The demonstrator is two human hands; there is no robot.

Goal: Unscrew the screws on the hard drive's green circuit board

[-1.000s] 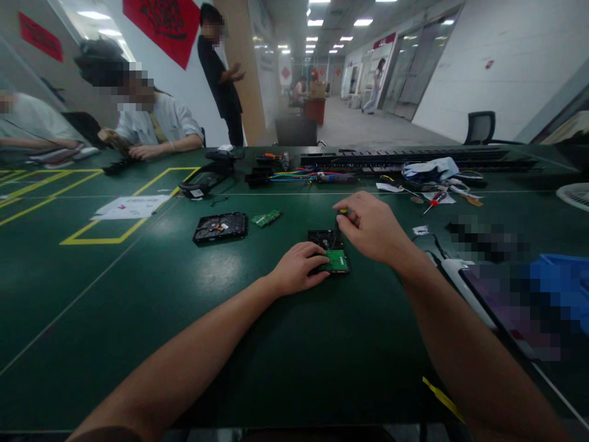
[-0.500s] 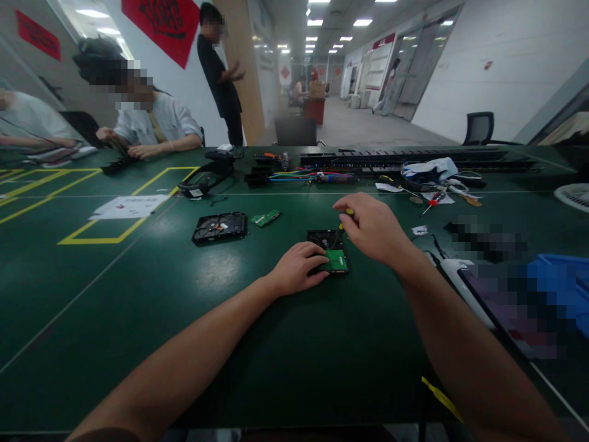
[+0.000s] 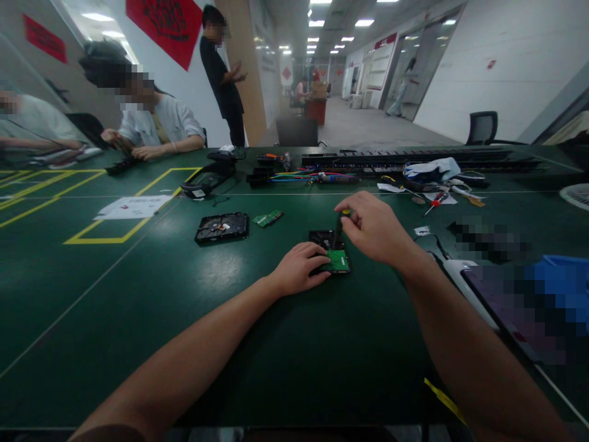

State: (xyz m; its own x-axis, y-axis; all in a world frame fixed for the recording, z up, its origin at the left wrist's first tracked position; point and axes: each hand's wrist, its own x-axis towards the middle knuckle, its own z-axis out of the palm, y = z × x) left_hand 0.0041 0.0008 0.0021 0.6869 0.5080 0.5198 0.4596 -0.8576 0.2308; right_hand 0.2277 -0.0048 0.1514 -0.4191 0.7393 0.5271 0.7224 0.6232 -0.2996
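A black hard drive with a green circuit board (image 3: 338, 261) lies on the green table (image 3: 257, 344) in front of me. My left hand (image 3: 304, 267) holds the drive from its left side, fingers over the board and thumb at the near edge. Above the drive's far right part, my right hand (image 3: 368, 224) grips an upright screwdriver (image 3: 339, 228) with a black and yellow handle; its tip is too small to make out. To the left lie a second black drive (image 3: 222, 228) and a loose green circuit board (image 3: 267, 218).
Tools, wires and long black strips (image 3: 405, 161) line the far edge. A red screwdriver (image 3: 436, 202) and cables lie at the right, beside a white-edged device (image 3: 478, 294) and a blue container (image 3: 564, 288). A person (image 3: 161, 123) sits at the far left.
The screwdriver's handle has turned in my right hand, showing more black and less yellow. My left hand stays on the drive. The whole view has shifted slightly.
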